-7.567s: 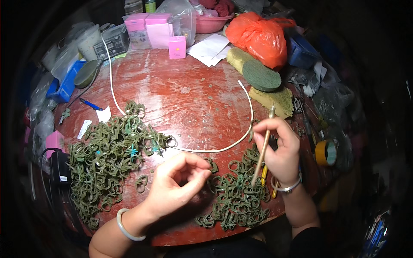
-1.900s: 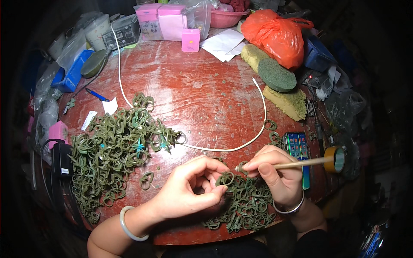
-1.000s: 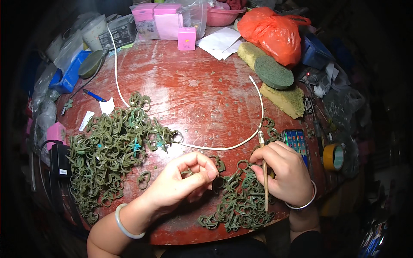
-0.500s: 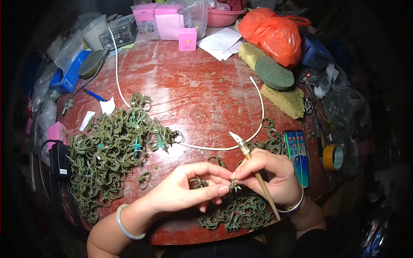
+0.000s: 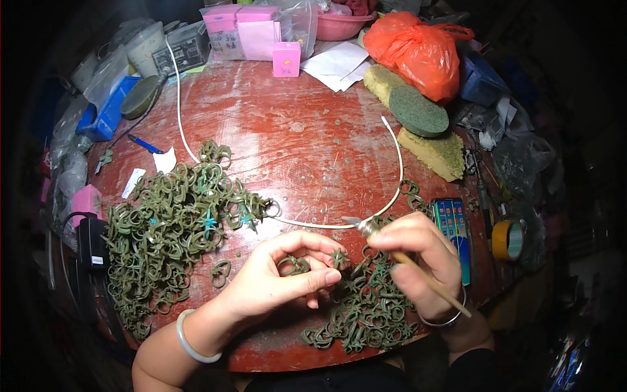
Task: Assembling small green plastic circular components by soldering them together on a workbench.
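Observation:
My left hand (image 5: 277, 281), wearing a pale bangle, is closed over the table. Between its thumb and fingertips is a small dark green ring with a star-shaped top (image 5: 338, 259). Another greenish ring (image 5: 293, 265) shows in the curl of the same fingers. To the right, my right hand (image 5: 424, 264) grips a craft knife (image 5: 432, 285) with a slim wooden handle. Its blade points left, above and apart from the star-topped ring. Beneath both hands spreads a pile of similar green rings (image 5: 372, 320), partly hidden by them.
A larger heap of green rings (image 5: 160, 248) lies on the red table (image 5: 281, 130) at left. A white cable (image 5: 179, 108) curves across. A lit phone (image 5: 452, 225) and yellow tape roll (image 5: 507, 240) sit at right. Sponges (image 5: 431, 153) and an orange bag (image 5: 418, 55) stand behind.
My right hand has drawn away from the left fingertips, and the knife has tipped so its blade points more to the left. The star-topped ring now shows more fully in my left hand.

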Tool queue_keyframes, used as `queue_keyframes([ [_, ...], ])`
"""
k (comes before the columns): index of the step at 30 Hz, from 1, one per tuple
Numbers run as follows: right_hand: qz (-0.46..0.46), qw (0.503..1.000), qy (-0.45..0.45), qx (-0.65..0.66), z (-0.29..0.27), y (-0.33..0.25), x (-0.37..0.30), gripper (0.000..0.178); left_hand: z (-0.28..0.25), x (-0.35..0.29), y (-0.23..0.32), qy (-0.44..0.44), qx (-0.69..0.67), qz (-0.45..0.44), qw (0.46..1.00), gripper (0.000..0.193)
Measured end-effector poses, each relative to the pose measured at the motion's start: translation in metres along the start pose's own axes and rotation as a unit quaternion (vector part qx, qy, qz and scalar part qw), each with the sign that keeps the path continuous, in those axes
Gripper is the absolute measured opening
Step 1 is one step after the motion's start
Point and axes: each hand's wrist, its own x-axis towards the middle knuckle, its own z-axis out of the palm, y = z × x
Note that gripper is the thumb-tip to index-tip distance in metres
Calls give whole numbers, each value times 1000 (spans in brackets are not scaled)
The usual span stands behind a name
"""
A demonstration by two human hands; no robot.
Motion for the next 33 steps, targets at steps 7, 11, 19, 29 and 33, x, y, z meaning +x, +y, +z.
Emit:
queue_keyframes([
  [7, 12, 1000, 3, 6, 3, -8, -1, 19, -4, 0, -2, -4, -6, 28, 1000, 31],
  [11, -2, 998, 33, -47, 4, -7, -1, 16, -4, 1, -3, 6, -25, 19, 999, 30],
  [19, 241, 968, 35, 55, 7, -3, -3, 25, -4, 1, 0, -6, -117, 33, 993, 32],
  [29, -27, 975, -128, -182, 30, 16, 4, 32, -2, 5, -8, 43, -98, 49, 993, 13],
  [33, -1, 976, -105, -189, 24, 12, 2, 22, -2, 4, -6, 40, -74, 42, 996, 9],
])
